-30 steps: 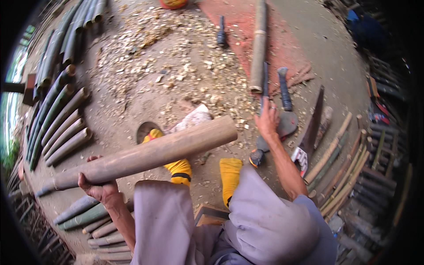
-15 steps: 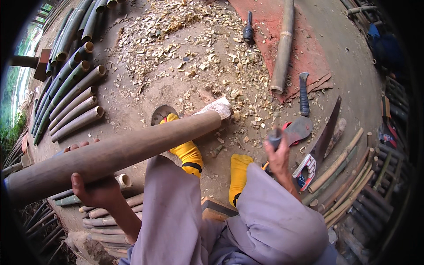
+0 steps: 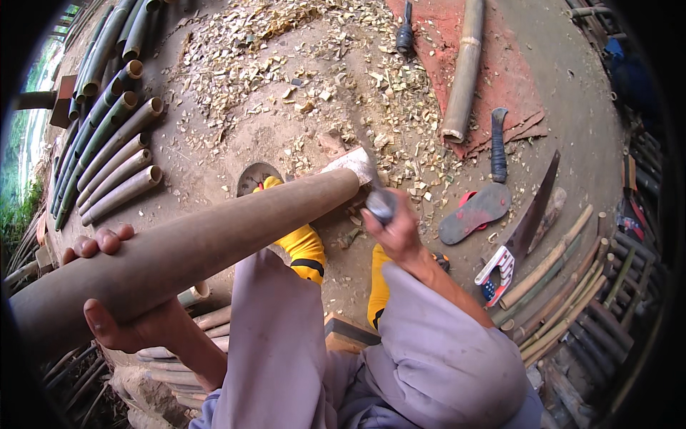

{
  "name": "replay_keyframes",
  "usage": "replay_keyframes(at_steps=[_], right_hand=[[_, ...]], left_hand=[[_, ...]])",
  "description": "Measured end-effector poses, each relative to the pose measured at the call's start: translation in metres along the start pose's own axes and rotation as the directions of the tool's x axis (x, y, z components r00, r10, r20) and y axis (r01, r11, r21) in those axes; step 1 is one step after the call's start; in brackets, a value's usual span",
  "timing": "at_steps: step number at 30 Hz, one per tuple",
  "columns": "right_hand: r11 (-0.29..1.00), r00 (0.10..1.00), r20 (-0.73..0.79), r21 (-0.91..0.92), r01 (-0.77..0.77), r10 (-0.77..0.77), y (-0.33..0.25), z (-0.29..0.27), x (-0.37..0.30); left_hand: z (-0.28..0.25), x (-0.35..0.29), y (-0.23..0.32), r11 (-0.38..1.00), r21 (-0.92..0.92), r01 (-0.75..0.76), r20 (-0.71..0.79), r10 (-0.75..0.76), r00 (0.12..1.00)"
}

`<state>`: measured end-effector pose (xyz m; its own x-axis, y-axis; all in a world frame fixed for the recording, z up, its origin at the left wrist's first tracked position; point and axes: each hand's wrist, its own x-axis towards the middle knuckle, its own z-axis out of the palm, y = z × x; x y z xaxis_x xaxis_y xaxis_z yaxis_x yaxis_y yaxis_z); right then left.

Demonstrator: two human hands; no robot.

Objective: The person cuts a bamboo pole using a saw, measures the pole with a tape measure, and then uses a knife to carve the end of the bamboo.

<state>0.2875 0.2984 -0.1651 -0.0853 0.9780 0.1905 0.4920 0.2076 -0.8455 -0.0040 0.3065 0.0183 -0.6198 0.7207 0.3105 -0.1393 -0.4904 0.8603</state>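
A thick brown bamboo pole (image 3: 193, 254) slants across the view from lower left up to the middle. My left hand (image 3: 128, 325) is wrapped around it from below, thumb on the near side and fingertips over the far side. Its far end lies against a pale wood block (image 3: 357, 163) on the ground. In my right hand (image 3: 401, 236), closed by that end, is a chopping knife (image 3: 381, 205) with a dark handle. Its blade is smeared by motion, so its shape and whether it touches the bamboo I cannot tell.
Wood chips (image 3: 307, 107) cover the ground ahead. Bamboo lengths (image 3: 118, 171) are stacked at left. On the right lie a wrapped-handle knife (image 3: 498, 146), a sandal (image 3: 475, 213), a handsaw (image 3: 525, 232) and bamboo strips (image 3: 550, 261). Another pole (image 3: 463, 79) rests on a red mat (image 3: 504, 86).
My right hand has swung left with the knife, from beside the sandal to the bamboo's far end. My left hand and the pole's near part have shifted slightly left and down.
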Motion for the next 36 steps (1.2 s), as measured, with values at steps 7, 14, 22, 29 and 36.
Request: replay_keyframes(at_steps=[7, 14, 22, 29, 36], right_hand=[[0.905, 0.887, 0.269, 0.098, -0.414, 0.376, -0.001, -0.007, 0.008], [0.958, 0.929, 0.244, -0.013, -0.285, 0.280, 0.013, 0.003, 0.000], [0.970, 0.982, 0.145, 0.192, -0.149, 0.122, -0.036, -0.023, 0.015], [0.903, 0.862, 0.338, 0.070, -0.423, 0.377, 0.049, 0.011, 0.003], [0.975, 0.999, -0.025, 0.220, -0.015, 0.021, -0.021, -0.032, 0.014]], left_hand=[[-0.003, 0.004, -0.003, 1.000, 0.001, 0.012, 0.000, -0.012, 1.000], [0.008, 0.005, 0.002, 0.999, -0.023, 0.037, 0.059, -0.035, 0.998], [0.017, -0.002, 0.014, 0.999, 0.036, -0.001, 0.076, -0.002, 0.997], [0.020, 0.004, 0.016, 1.000, -0.018, 0.018, 0.083, -0.017, 0.996], [-0.002, 0.010, -0.004, 0.993, -0.104, 0.051, 0.254, -0.024, 0.967]])
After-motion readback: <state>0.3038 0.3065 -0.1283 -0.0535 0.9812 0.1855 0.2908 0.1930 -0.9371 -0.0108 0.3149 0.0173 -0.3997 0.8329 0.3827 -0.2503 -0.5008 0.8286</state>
